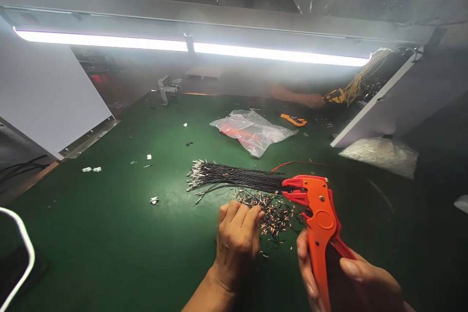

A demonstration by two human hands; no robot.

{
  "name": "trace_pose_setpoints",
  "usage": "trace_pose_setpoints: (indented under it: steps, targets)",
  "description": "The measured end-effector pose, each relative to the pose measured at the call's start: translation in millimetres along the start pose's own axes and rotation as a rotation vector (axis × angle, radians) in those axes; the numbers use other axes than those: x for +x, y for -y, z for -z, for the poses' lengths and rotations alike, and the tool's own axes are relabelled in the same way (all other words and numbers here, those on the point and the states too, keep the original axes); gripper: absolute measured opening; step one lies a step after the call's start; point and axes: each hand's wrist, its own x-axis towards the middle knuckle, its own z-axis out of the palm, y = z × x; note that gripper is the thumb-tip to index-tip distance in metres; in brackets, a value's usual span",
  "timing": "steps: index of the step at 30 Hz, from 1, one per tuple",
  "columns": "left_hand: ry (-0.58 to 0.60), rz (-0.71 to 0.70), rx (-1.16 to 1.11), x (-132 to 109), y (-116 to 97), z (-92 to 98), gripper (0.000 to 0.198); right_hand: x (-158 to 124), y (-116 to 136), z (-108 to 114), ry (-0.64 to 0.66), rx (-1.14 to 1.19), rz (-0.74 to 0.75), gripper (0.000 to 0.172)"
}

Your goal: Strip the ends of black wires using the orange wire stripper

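My right hand [365, 278] grips an orange and red wire stripper [321, 217], its red jaws pointing left over the far end of a bundle of black wires [237, 175]. The wires lie side by side, with bare metal terminals at their left ends. Curled fingers and thumb close my left hand [239, 234] at the left edge of a heap of cut insulation and copper scraps [276, 217]. What it holds, if anything, is hidden behind the knuckles.
Behind the wires lies a clear plastic bag [254, 131] with something red inside. Right of it is a small orange-yellow tool [293, 120]. A bag of pale parts [380, 156] rests by the right panel. Another person's forearm [298, 96] shows at the back.
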Motion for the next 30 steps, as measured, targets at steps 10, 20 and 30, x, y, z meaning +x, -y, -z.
trace_pose_setpoints:
  steps: [10, 20, 30]
  targets:
    - [0.022, 0.019, -0.065, 3, 0, 3.5, 0.016, -4, -12, 3, -0.081, -0.066, -0.086, 0.045]
    - [-0.017, 0.210, -0.265, -5, 3, -3.3, 0.020, -4, 1, 6, -0.045, -0.019, -0.045, 0.044]
    - [-0.050, 0.990, -0.803, 19, 20, 0.5, 0.020, 1, -5, 7, 0.020, -0.032, -0.005, 0.044]
